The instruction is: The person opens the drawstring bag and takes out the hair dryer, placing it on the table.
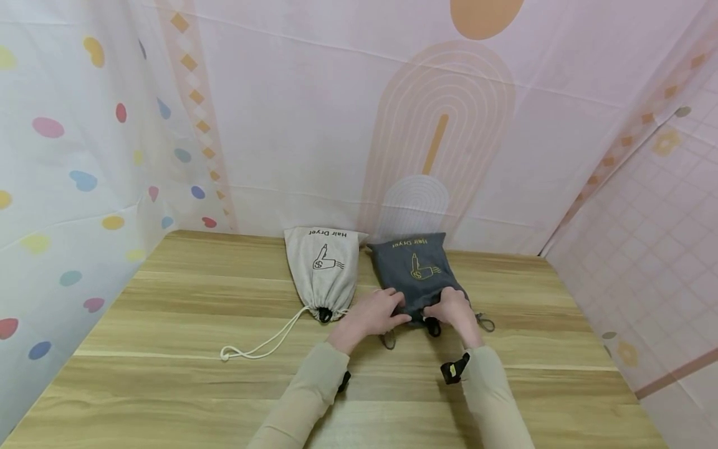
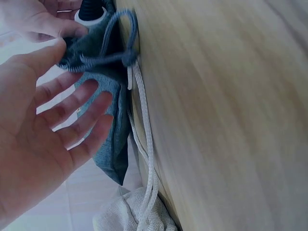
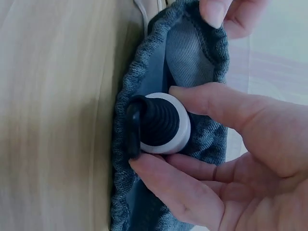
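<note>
A dark grey drawstring bag printed "Hair Dryer" lies on the table with its mouth toward me. My left hand pinches the rim of that mouth between thumb and index finger, the other fingers spread. At the mouth, my right hand holds the handle end of a hair dryer between thumb and fingers. In the right wrist view, this end shows a white collar and a black ribbed cord sleeve with a black loop. The rest of the dryer is hidden inside the bag.
Left of the dark bag lies a light grey drawstring bag, gathered at its mouth, a black piece poking out. Its white cord trails left over the wooden table. Dark cord loops flank the dark bag. Patterned curtains enclose the table.
</note>
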### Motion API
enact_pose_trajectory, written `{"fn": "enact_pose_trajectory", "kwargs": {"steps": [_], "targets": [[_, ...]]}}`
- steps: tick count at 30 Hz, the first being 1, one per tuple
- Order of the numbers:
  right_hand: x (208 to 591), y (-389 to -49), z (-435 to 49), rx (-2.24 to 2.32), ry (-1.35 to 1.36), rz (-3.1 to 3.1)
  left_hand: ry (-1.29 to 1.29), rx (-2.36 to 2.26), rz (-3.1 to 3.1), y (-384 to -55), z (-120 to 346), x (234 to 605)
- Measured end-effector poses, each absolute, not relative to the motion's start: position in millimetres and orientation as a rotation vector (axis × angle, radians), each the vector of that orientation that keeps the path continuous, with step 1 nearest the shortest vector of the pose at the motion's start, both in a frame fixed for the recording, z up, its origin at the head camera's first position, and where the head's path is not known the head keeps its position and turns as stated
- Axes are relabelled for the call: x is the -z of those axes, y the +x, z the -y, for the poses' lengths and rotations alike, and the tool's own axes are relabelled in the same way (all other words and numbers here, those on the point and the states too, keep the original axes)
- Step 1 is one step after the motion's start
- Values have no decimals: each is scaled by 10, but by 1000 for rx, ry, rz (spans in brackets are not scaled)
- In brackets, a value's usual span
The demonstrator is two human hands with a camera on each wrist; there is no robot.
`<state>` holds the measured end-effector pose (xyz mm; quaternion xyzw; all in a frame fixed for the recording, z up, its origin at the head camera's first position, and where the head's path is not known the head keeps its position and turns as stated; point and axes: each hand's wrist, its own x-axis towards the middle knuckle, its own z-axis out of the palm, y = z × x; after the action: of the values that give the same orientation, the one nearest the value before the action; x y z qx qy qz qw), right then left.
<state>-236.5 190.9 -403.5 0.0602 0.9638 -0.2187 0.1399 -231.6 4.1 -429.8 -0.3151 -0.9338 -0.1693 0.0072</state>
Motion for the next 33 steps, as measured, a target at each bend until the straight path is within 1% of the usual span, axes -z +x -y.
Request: {"fn": "enact_pose_trajectory", "kwargs": {"steps": [6,16,20,33], "targets": [[4023,-2331,-2015,571,68,-2800,-1026,568,2922,-2296,-72,4296],[4022,-2318,-2194,542,-28,-2782,-1090,554,2837,-2307,-71,4304],[4024,-2307,-2258,576,-66,-2787,-1071,531,2786,-2310,-66,4305],[4071,-2295,-2510,561,-337,-2870,-1006,394,2580,-2358,-69,4334]]}}
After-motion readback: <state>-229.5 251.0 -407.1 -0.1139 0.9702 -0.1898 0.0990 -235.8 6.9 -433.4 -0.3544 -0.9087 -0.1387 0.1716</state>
